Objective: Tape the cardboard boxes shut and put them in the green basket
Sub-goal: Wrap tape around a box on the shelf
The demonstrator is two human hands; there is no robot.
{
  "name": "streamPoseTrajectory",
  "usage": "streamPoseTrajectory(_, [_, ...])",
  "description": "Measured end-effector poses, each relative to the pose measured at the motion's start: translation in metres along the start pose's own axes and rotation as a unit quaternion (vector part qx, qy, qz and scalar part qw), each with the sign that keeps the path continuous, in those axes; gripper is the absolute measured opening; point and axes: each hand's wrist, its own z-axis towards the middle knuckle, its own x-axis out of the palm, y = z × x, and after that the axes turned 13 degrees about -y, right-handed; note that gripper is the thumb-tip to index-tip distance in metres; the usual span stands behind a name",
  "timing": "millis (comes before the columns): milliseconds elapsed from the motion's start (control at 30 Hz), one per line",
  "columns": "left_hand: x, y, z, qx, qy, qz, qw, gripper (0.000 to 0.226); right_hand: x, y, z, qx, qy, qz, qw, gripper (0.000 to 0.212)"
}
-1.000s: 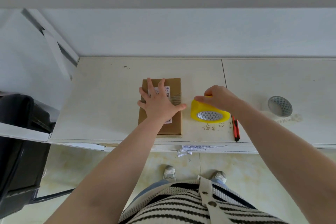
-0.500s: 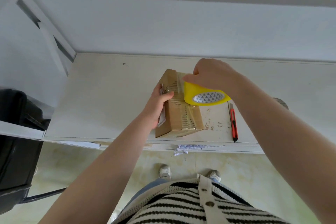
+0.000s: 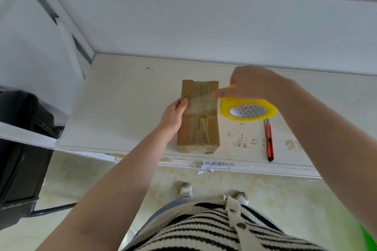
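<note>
A brown cardboard box (image 3: 199, 128) stands on its side on the white table (image 3: 126, 108), its narrow face up with old tape marks. My left hand (image 3: 173, 117) grips the box's left side. My right hand (image 3: 253, 85) holds a yellow tape roll (image 3: 247, 109) just right of the box. A strip of clear tape (image 3: 202, 104) runs from the roll across the box's upper face. A sliver of the green basket (image 3: 369, 238) shows at the bottom right corner.
A red utility knife (image 3: 269, 140) lies on the table right of the box, near the front edge. A black chair (image 3: 20, 149) stands at the left. Torn paper scraps (image 3: 206, 168) hang under the table's front edge. A wall runs behind the table.
The box was lying flat with my left hand on top; it has been turned up onto its side. The right hand lifted the tape roll, reached the box and pulled tape rightward across it.
</note>
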Motion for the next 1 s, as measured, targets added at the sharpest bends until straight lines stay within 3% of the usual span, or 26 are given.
streamPoseTrajectory(67, [-0.003,0.001,-0.001,0.008,0.008,0.022,1.000,0.040,0.011,-0.017,-0.001,0.006,0.002,-0.052,0.999,0.077])
streamPoseTrajectory(333, [0.001,0.000,-0.002,0.047,0.009,0.085,0.995,0.039,0.076,-0.046,-0.006,0.126,0.066,0.128,0.982,0.062])
streamPoseTrajectory(433, [0.009,-0.003,-0.001,0.082,-0.034,0.156,0.984,0.053,0.092,-0.046,-0.009,0.139,0.063,0.169,0.974,0.067])
streamPoseTrajectory(533, [0.031,-0.017,-0.004,0.168,-0.128,0.254,0.944,0.067,0.096,-0.046,-0.009,0.136,0.055,0.185,0.972,0.065])
streamPoseTrajectory(633, [0.056,-0.022,-0.010,0.214,-0.141,0.397,0.882,0.067,0.099,-0.045,-0.009,0.136,0.056,0.178,0.973,0.063])
streamPoseTrajectory(700, [0.061,-0.018,-0.012,0.207,-0.137,0.478,0.843,0.094,0.099,-0.046,-0.009,0.136,0.056,0.173,0.974,0.066])
streamPoseTrajectory(767, [0.056,-0.016,-0.010,0.212,-0.142,0.499,0.828,0.117,0.099,-0.048,-0.009,0.124,0.052,0.192,0.972,0.072])
streamPoseTrajectory(867, [0.038,-0.014,0.000,0.200,-0.130,0.490,0.838,0.123,0.095,-0.049,-0.014,0.097,0.059,0.293,0.949,0.066])
streamPoseTrajectory(1000, [0.010,-0.017,0.013,0.131,-0.070,0.411,0.899,0.115,0.083,-0.042,-0.020,0.054,0.029,0.324,0.944,0.045])
